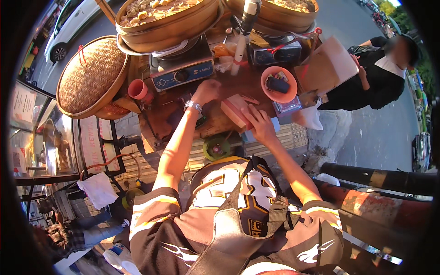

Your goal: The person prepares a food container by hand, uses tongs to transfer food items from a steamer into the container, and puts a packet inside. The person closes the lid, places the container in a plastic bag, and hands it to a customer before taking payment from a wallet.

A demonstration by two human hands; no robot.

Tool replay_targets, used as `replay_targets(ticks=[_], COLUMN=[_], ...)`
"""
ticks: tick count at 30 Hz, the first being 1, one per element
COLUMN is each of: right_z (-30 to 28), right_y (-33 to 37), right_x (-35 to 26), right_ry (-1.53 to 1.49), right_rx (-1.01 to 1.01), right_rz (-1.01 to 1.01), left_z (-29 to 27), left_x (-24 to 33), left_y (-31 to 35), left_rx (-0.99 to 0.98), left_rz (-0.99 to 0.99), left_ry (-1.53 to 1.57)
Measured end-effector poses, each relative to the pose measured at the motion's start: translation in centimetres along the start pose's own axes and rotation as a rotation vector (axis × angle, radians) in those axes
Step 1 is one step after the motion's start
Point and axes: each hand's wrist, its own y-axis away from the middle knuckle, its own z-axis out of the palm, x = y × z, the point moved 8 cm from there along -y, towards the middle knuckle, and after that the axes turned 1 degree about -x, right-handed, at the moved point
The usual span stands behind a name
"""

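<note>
My left hand [208,91], with a watch on its wrist, is closed with curled fingers over the wooden cart top, just below the left gas stove [181,68]. Anything inside its fingers is hidden. My right hand [261,124] grips the right side of a small reddish cardboard box [233,110], its fingers laid over the edge. A pale blue object [250,136] shows beneath that hand. Beyond it, an orange-pink bowl [278,95] holds dark items, with a blue-white packet [288,106] beside it.
Two round bamboo steamers [169,34] of food stand on stoves at the far side. A woven lid [91,75] and red cup [138,90] are at left. An open cardboard box [327,62] sits at right, near a standing person [371,73]. A green round object [216,147] lies below.
</note>
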Motion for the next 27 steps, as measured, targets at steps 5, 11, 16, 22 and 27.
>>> replay_targets(ticks=[5, 11, 16, 22, 27], right_z=[1.4, 2.3, 1.6, 0.4, 0.5], right_y=[-0.9, -2.6, -3.6, 1.0, 3.7], right_x=[-1.8, -2.1, -1.7, 3.5, 6.8], right_ry=[-0.029, -0.07, -0.182, -0.698, -0.436], right_rx=[-0.25, -0.379, -0.314, 0.12, 0.324], right_rz=[-0.038, 0.107, 0.16, 0.437, 0.578], left_z=[2.8, 11.9, 13.9, 8.4, 8.4], left_x=[-2.4, -10.8, -12.5, -6.9, 3.8], left_y=[14.0, 16.5, 15.2, 16.9, 17.5], left_rx=[-0.087, -0.222, -0.149, 0.322, 0.359], left_rz=[-0.214, -0.466, -0.386, 0.423, 0.941], left_ry=[0.264, 1.117, 1.181, -0.175, -0.98])
